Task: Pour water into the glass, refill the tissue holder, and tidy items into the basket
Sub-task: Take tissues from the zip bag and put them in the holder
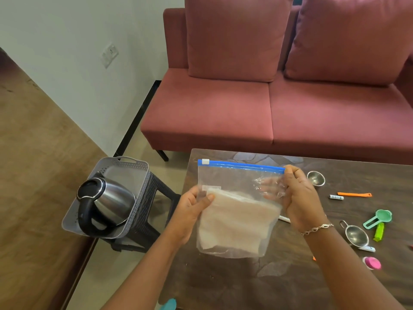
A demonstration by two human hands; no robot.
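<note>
A clear zip bag (237, 184) with a blue slider top hangs upright above the dark table (257, 285). A stack of pale tissues (237, 222) fills its lower half. My left hand (192, 211) pinches the bag's left edge, thumb on the front. My right hand (297, 198) grips the right edge just under the blue strip, fingers behind the plastic. A grey basket (136, 173) stands on a dark stool (156, 193) left of the table, with a steel kettle (105, 202) with a black handle lying in it.
Small items lie on the table's right side: two steel cups (315, 178) (355, 235), an orange strip (355, 194), a green scoop (380, 218), a green clip (379, 232), small white tubes (336, 197) and a pink lid (372, 262). A pink sofa (268, 104) stands behind the table.
</note>
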